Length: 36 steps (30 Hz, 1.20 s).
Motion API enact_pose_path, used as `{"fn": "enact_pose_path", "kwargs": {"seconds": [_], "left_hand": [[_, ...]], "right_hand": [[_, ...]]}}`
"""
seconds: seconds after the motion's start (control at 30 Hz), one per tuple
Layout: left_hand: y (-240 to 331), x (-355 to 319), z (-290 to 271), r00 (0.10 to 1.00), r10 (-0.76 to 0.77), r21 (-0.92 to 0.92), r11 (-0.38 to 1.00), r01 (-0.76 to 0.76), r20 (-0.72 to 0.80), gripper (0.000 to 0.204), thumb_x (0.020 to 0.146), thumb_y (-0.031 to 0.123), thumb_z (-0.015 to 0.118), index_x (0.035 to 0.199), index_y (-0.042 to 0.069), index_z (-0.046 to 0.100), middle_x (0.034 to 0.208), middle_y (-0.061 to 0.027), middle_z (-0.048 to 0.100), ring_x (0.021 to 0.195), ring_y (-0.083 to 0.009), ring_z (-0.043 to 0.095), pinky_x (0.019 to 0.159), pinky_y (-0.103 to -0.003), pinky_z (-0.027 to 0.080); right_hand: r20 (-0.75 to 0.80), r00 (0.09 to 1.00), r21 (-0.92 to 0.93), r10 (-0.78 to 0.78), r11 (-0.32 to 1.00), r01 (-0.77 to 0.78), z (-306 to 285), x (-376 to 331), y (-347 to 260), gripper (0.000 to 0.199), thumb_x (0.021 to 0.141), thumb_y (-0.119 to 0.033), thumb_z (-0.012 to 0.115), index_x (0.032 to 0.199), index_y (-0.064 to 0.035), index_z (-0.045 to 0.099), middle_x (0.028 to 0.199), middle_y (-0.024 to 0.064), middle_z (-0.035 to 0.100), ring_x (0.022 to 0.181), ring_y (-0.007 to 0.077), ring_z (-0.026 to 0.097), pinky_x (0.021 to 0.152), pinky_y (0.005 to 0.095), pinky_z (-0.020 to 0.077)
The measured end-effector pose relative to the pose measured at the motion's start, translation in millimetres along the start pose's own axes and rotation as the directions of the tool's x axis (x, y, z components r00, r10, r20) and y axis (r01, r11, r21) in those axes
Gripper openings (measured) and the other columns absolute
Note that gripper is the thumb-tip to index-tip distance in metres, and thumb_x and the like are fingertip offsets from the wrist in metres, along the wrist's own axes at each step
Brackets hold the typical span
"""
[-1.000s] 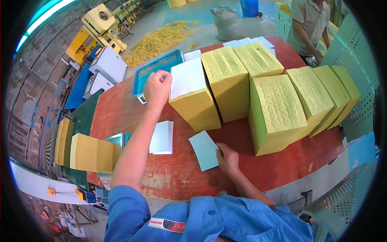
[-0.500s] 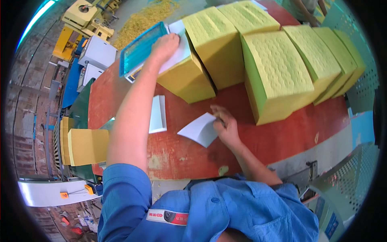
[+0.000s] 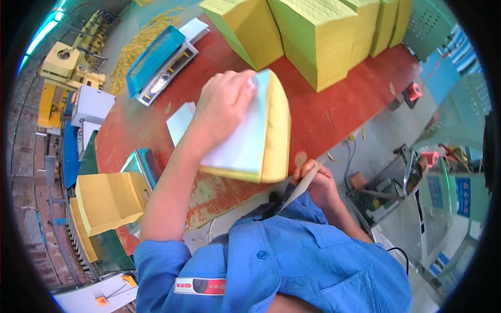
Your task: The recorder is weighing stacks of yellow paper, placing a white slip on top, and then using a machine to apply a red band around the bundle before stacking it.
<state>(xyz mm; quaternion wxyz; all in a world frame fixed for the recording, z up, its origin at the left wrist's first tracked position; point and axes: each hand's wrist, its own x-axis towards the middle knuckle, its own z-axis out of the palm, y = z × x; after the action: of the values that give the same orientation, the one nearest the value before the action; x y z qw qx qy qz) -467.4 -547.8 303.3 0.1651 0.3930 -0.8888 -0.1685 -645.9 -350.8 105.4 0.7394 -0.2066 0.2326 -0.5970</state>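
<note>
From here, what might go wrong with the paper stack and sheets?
The yellow paper stack seems near the edge of the red table, so it might tip. The left hand covers only part of the white top sheet, which might slide. The thin sheet pinched in the right hand might crease.

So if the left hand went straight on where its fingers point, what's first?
Past the white-topped stack it lies on, the left hand would probably meet the leftmost tall yellow stack across the red table; height and depth are hard to judge.
</note>
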Motion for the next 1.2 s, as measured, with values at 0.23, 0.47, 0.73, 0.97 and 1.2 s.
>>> {"fn": "enact_pose_path", "kwargs": {"seconds": [0.23,0.47,0.73,0.97,1.2], "left_hand": [[73.7,-74.3,6.5,0.928,0.373,0.063,0.926,-0.373,0.008,0.041,0.094,0.023,0.051,0.129,0.0,0.053,0.126,-0.0189,0.054,0.125,-0.0357,0.046,0.106,-0.054,0.029],[30.2,-93.6,-12.4,0.938,0.134,0.188,0.979,-0.076,-0.318,0.036,0.089,0.014,0.056,0.121,-0.002,0.056,0.119,-0.0181,0.053,0.109,-0.0332,0.053,0.095,-0.041,0.042],[-81.2,-171.7,68.1,0.818,-0.562,-0.872,0.454,0.185,-0.12,0.033,0.096,0.019,0.051,0.12,-0.002,0.055,0.113,-0.0134,0.057,0.1,-0.0237,0.058,0.088,-0.037,0.047],[-70.0,-205.2,154.3,0.687,-0.706,-0.937,-0.331,-0.108,0.171,0.038,0.097,0.026,0.047,0.123,-0.001,0.053,0.118,-0.0137,0.056,0.104,-0.024,0.057,0.09,-0.037,0.046],[-68.7,-206.3,148.5,0.619,-0.771,-0.923,-0.334,-0.188,0.153,0.044,0.099,0.033,0.044,0.127,0.0,0.052,0.122,-0.014,0.055,0.109,-0.0242,0.056,0.093,-0.037,0.046]], "right_hand": [[-0.222,0.975,0.306,0.01,0.95,0.06,16.2,-54.8,79.6,0.02,0.08,-0.007,0.052,0.097,-0.0028,0.062,0.107,0.0112,0.065,0.104,0.0222,0.058,0.093,0.0361,0.0435],[-0.359,0.932,0.083,-0.052,0.993,0.087,39.2,-58.5,45.3,0.029,0.079,-0.004,0.052,0.106,0.0004,0.063,0.103,0.01,0.067,0.097,0.0214,0.063,0.092,0.0367,0.0456],[-0.192,0.976,-0.316,0.108,0.934,-0.165,34.3,7.7,-69.5,0.028,0.069,-0.004,0.054,0.094,0.0012,0.065,0.107,0.0131,0.069,0.087,0.0176,0.062,0.08,0.0282,0.0488],[-0.06,0.926,-0.111,0.372,0.92,-0.376,-8.0,70.3,-115.8,0.03,0.078,-0.003,0.047,0.104,-0.0003,0.06,0.094,0.0108,0.066,0.083,0.0186,0.065,0.073,0.0321,0.0521],[-0.239,0.832,-0.13,0.501,0.833,-0.539,-16.3,96.7,-103.2,0.038,0.081,-0.003,0.044,0.117,0.0019,0.053,0.101,0.0128,0.065,0.083,0.0204,0.064,0.072,0.0314,0.0528]]}}
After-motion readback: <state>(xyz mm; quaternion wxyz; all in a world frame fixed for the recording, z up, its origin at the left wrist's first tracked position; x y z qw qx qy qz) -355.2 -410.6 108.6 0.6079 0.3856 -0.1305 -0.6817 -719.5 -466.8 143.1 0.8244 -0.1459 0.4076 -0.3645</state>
